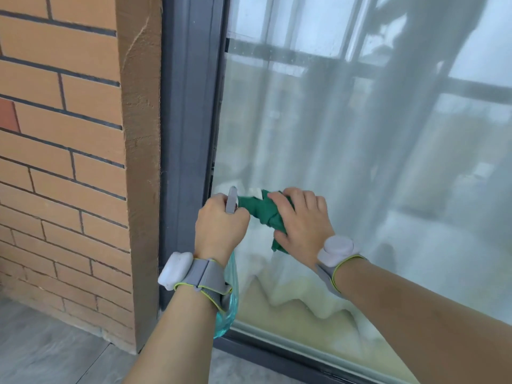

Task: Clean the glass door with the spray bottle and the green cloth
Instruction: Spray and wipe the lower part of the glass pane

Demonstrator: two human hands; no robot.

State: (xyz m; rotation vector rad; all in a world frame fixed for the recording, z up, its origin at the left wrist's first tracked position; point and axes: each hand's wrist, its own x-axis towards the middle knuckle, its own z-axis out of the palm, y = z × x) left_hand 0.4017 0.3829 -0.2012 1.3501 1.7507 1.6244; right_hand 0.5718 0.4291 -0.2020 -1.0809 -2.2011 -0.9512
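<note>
The left hand is clenched around the neck of the spray bottle, just beside the dark grey door frame. The bottle hangs with its long axis roughly vertical: its pale blue-green body drops below the left wrist towards the bottom rail of the frame, and its grey-white spray head rises above the knuckles, pointing at the glass door. Most of the bottle is hidden behind the hand and forearm.

The right hand grasps the green cloth, fingers curled over the bunched fabric, which lies just right of the spray head and close in front of the glass, low on the pane near the frame. The crumpled cloth stretches from the nozzle down and to the right, its lower end poking out under the palm. Whether it touches the glass cannot be told.

Each wrist carries a grey strap with a white device. A white curtain hangs behind the glass. An orange brick wall stands left of the frame.
</note>
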